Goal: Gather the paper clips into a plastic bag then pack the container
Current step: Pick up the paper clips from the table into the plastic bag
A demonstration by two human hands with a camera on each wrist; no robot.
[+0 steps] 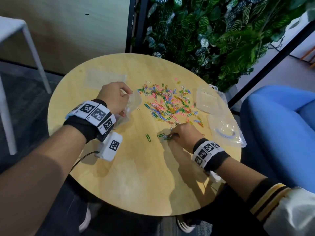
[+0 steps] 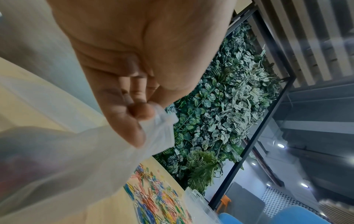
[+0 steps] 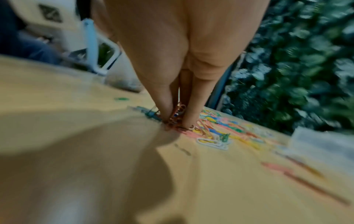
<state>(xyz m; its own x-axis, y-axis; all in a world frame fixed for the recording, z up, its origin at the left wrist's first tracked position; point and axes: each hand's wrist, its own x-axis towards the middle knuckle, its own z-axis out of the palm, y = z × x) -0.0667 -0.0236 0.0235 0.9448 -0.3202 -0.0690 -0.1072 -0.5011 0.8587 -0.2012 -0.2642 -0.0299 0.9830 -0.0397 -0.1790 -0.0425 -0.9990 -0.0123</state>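
Coloured paper clips [image 1: 167, 103] lie scattered over the far middle of the round wooden table [image 1: 136, 176]. My left hand [image 1: 114, 97] pinches the rim of a clear plastic bag [image 1: 132, 104] just left of the pile; in the left wrist view the left hand [image 2: 141, 112] holds the bag [image 2: 80, 151] by its top edge. Near the front of the pile my right hand [image 1: 182, 135] pinches a small bunch of clips [image 1: 167, 137] against the table. In the right wrist view the fingertips [image 3: 170, 112] close round the bunch of clips [image 3: 177, 116]. A clear container [image 1: 208, 102] lies open at the right.
A second clear lidded container [image 1: 226, 132] sits at the table's right edge. A flat plastic sheet [image 1: 105, 79] lies at the far left. A green clip [image 1: 148, 137] lies alone in front. A plant wall [image 1: 213, 31] stands behind, a blue seat [image 1: 279, 126] to the right.
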